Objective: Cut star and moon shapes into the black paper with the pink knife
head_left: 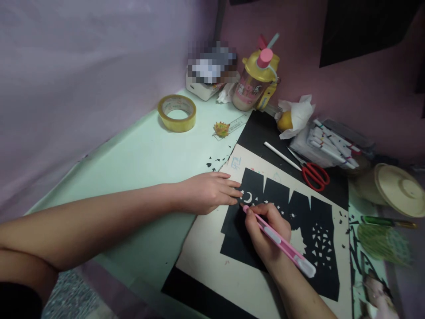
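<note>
My right hand (267,228) is closed in a pen-like grip around a pink craft knife (285,248), its tip down on a sheet of black paper (280,190). Beside the tip is a cut-out crescent moon, with small stars near it. Clusters of small cut-outs show at the paper's right, and notches run along its top edge. My left hand (210,192) lies flat, fingers stretched out, with the fingertips on the paper's left edge. Under the paper is a cream board (202,243). My right hand hides part of the black sheet.
Behind the board lie red-handled scissors (315,176) and a white stick (282,156). A tape roll (177,113), a yellow-lidded bottle (254,82) and a box of markers (334,144) stand farther back. A lidded tub (400,190) is at right. Black scraps (212,164) dot the table.
</note>
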Tool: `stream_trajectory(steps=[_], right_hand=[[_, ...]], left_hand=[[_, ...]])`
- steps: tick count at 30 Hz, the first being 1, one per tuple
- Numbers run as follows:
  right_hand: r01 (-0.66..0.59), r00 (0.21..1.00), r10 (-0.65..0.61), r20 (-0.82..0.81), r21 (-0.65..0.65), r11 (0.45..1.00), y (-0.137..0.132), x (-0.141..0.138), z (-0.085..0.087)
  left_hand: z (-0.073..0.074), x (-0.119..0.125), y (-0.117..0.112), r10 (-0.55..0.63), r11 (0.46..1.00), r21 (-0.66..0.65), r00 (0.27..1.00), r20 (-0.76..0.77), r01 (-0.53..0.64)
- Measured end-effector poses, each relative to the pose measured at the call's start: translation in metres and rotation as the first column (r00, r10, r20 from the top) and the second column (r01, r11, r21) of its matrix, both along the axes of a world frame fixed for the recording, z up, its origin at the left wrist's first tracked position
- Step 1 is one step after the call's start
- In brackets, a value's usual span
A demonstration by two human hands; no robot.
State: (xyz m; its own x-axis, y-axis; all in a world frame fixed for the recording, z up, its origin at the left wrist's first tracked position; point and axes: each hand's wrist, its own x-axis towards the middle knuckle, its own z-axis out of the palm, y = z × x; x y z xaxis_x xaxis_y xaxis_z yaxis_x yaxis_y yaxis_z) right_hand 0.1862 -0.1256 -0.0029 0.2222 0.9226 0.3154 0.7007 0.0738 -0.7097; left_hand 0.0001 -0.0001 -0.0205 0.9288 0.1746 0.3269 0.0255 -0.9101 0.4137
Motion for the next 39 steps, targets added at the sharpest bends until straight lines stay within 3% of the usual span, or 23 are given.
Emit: stream_trajectory(steps=[7, 15, 25, 39], right_hand=[[0.016, 1.0, -0.016, -0.023, -0.023, 1.0, -0.0015, -0.0006, -0.0003], [0.013, 0.999, -0.015, -0.034, -0.04, 0.999, -0.0017, -0.0001, 0.0008], [-0.178, 0.957, 0.161, 0.24, 0.05, 0.983, -0.0002, -0.0004, -0.0049], [-0.198, 0.964, 0.177, 0.2, 0.092, 0.976, 0.001, -0.0003, -0.0058]], left_hand=[[-0.0005, -0.0001, 0.0005, -0.009, 1.0, 0.008, 1.0, 0.014, 0.009], [0.0011, 0.0005, 0.0002, 0.006, 1.0, 0.022, 0.997, -0.078, -0.004], [0.001, 0.0013, 0.0005, 0.005, 0.998, 0.059, 0.999, -0.045, -0.002], [0.0001, 0.0021, -0.0034, 0.019, 0.991, 0.13, 1.0, 0.002, -0.02]])
